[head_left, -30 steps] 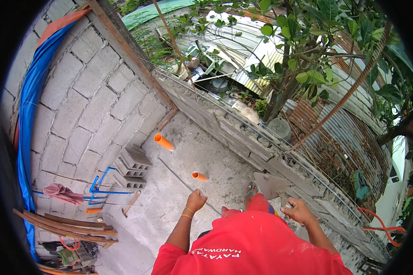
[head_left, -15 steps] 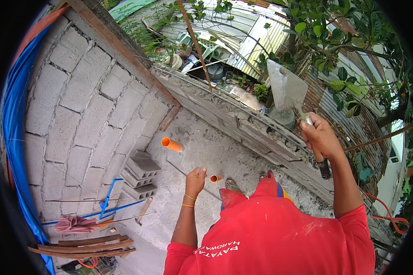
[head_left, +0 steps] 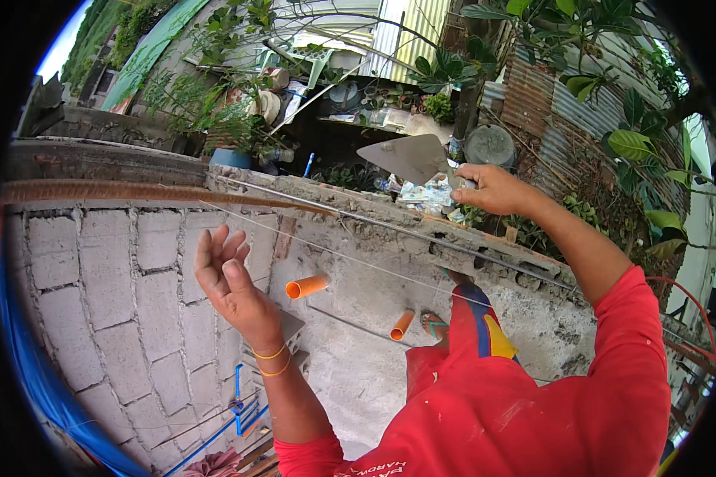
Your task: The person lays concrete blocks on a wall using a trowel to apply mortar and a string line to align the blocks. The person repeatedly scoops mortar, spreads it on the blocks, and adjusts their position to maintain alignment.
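Note:
My right hand (head_left: 497, 189) is closed round the handle of a trowel (head_left: 410, 157), its flat grey blade pointing left over the low block wall (head_left: 374, 207). Empty, with fingers apart and slightly curled, my left hand (head_left: 239, 282) is raised in front of the tall wall of grey blocks (head_left: 103, 294). A thin string (head_left: 350, 256) stretches across the view, past the left hand and on toward the right. Two orange pipes stand up from the concrete floor: one (head_left: 307, 286) near my left hand, the other (head_left: 402, 324) beside my foot.
A rusty steel bar (head_left: 151, 191) runs along the tall wall's top. Blue pipes (head_left: 239, 397) and hollow blocks (head_left: 290, 330) stand at lower left, by a blue tarp (head_left: 44, 389). Beyond the low wall are a lidded drum (head_left: 489, 146), plants and corrugated sheets (head_left: 533, 95).
My view has turned toward the left wall. The left hand has risen leftward and its fingers have opened. The trowel has swung from pointing up to pointing left.

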Action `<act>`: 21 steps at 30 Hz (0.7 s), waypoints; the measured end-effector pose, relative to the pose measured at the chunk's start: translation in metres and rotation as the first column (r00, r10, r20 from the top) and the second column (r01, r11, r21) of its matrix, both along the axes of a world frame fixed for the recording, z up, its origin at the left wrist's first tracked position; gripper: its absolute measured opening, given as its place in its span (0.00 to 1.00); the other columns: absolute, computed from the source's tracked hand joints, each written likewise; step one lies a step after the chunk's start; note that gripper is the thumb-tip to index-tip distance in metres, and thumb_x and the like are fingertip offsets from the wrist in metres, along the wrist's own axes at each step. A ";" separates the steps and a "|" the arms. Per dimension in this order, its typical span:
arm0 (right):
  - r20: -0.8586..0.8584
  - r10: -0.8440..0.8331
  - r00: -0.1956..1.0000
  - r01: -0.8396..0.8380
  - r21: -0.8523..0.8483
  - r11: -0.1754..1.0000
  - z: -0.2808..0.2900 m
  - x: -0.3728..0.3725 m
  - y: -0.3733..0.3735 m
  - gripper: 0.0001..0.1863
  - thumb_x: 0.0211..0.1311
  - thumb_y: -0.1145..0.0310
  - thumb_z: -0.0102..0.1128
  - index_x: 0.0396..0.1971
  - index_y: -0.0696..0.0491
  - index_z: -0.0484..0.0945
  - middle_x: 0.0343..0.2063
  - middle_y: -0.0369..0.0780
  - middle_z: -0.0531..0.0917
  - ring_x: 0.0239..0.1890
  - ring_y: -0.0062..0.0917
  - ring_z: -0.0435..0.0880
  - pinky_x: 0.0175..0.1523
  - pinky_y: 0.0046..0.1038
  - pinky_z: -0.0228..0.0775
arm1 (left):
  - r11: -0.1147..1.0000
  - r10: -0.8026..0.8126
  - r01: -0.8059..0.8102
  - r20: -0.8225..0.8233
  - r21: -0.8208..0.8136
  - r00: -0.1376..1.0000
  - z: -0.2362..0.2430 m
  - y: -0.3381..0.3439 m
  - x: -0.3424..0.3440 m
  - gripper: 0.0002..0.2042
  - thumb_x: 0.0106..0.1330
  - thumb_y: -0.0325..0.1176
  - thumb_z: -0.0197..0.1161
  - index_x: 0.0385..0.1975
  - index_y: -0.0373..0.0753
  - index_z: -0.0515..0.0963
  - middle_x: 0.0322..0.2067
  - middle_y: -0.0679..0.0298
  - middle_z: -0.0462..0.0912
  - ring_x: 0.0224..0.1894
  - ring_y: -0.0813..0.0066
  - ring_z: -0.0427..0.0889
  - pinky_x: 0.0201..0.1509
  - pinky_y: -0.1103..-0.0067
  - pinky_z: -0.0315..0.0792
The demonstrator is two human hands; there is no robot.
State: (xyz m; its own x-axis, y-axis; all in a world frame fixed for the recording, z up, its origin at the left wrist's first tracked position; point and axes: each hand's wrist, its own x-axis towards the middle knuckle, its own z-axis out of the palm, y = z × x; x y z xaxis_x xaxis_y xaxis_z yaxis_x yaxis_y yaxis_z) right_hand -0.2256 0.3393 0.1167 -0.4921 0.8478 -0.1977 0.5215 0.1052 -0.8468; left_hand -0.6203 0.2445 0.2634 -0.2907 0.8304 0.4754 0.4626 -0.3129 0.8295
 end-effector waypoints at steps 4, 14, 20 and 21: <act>0.369 -0.043 0.928 0.099 -0.135 0.986 -0.176 0.023 0.024 0.30 0.71 0.43 0.58 0.47 0.59 0.83 0.40 0.55 0.88 0.45 0.52 0.87 0.52 0.48 0.77 | 0.994 -0.020 0.010 0.087 0.110 0.996 -0.014 0.065 0.008 0.40 0.79 0.66 0.42 0.72 0.31 0.63 0.62 0.52 0.77 0.60 0.60 0.79 0.66 0.65 0.73; 0.479 0.175 0.860 0.066 -0.444 0.893 -0.442 -0.080 0.094 0.32 0.75 0.41 0.49 0.57 0.54 0.83 0.55 0.51 0.85 0.59 0.49 0.83 0.62 0.49 0.74 | 0.994 -0.109 0.104 0.329 0.035 0.938 -0.018 0.094 0.005 0.19 0.79 0.50 0.55 0.34 0.41 0.73 0.24 0.71 0.65 0.27 0.78 0.61 0.35 0.77 0.60; 0.267 0.119 0.956 0.000 -0.407 0.913 -0.467 -0.259 0.168 0.32 0.73 0.41 0.50 0.53 0.54 0.86 0.58 0.51 0.84 0.60 0.49 0.82 0.63 0.50 0.73 | 0.980 -0.170 0.194 0.332 -0.042 0.928 -0.012 0.097 0.003 0.18 0.79 0.54 0.55 0.36 0.45 0.75 0.23 0.73 0.63 0.25 0.76 0.61 0.34 0.75 0.61; 0.255 0.099 0.962 0.002 -0.370 0.929 -0.464 -0.288 0.178 0.31 0.74 0.41 0.50 0.52 0.55 0.86 0.58 0.51 0.84 0.60 0.49 0.82 0.63 0.50 0.74 | 0.981 -0.176 0.192 0.333 -0.014 0.926 -0.014 0.096 0.005 0.17 0.79 0.52 0.54 0.35 0.45 0.74 0.23 0.73 0.61 0.25 0.76 0.60 0.33 0.75 0.61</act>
State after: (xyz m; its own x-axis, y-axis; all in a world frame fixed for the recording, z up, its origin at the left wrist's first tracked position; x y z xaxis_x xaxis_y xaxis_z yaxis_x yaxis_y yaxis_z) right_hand -0.5132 0.5169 -0.3475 -0.4176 0.6682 -0.6157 0.7332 -0.1524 -0.6627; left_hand -0.6155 0.3409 0.2492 -0.2638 0.9029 0.3395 0.0994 -0.3246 0.9406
